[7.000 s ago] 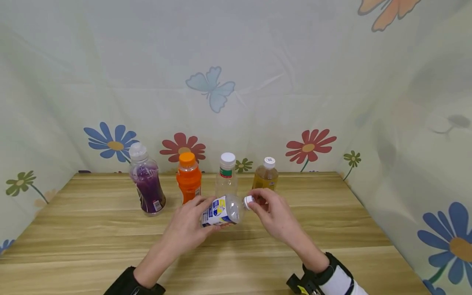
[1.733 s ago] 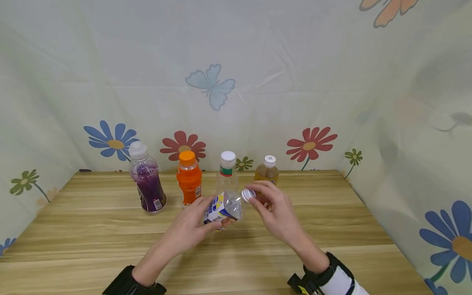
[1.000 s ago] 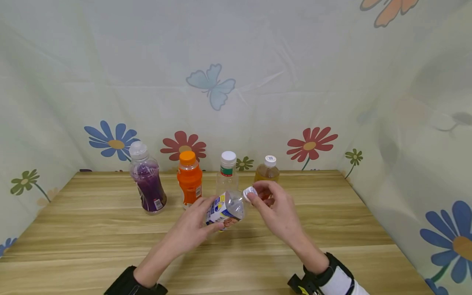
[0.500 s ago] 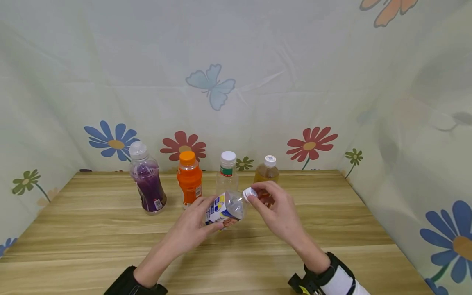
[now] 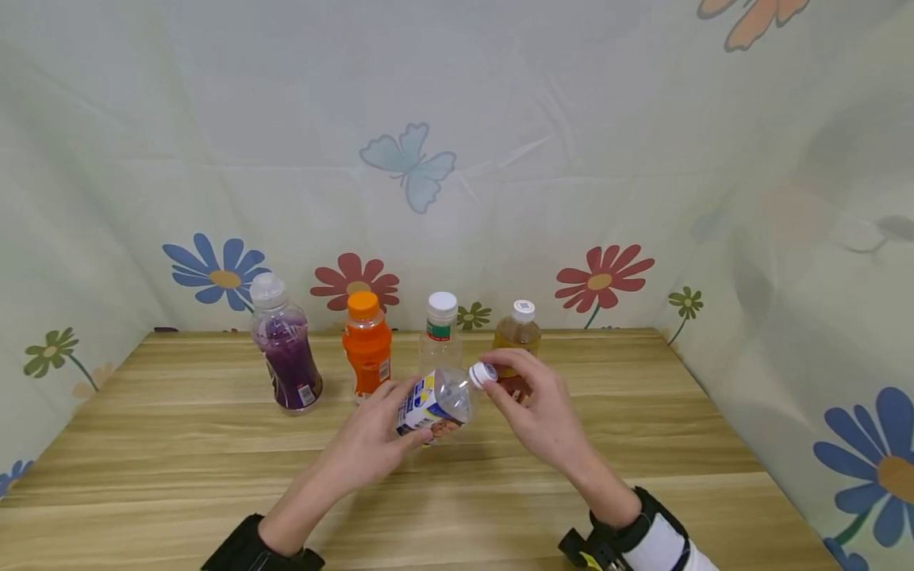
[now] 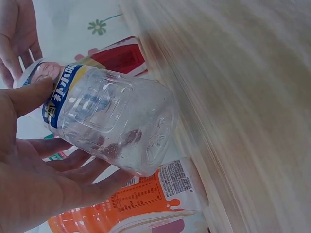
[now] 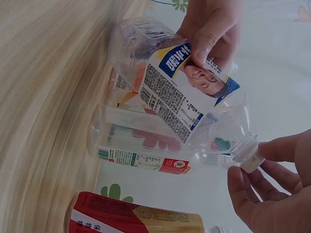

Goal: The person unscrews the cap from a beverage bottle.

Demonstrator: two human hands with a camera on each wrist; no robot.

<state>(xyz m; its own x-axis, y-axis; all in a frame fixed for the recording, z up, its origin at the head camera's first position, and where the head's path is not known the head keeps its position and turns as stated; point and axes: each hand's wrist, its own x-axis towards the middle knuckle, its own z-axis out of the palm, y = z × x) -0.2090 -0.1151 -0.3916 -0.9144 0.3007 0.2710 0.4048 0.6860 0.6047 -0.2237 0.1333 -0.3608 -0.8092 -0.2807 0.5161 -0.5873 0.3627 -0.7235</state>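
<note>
A clear plastic bottle with a blue, yellow and white label is held tilted above the table, neck toward the right. My left hand grips it round the label and lower body. With thumb and fingers, my right hand pinches the white bottle cap at the neck. The right wrist view shows the cap sitting on the bottle's neck between thumb and fingertips. In the left wrist view the bottle's base points down toward the table, and no liquid shows inside.
Behind the hands stand a purple-filled bottle, an orange bottle, a clear bottle with a white cap and an amber bottle. They line the back of the wooden table, before a flowered cloth.
Both hands stay on the bottle and its cap. Since the earliest frame the bottle has turned slightly, with its neck raised a little. The right fingers shift round the cap; the standing bottles have not moved.
</note>
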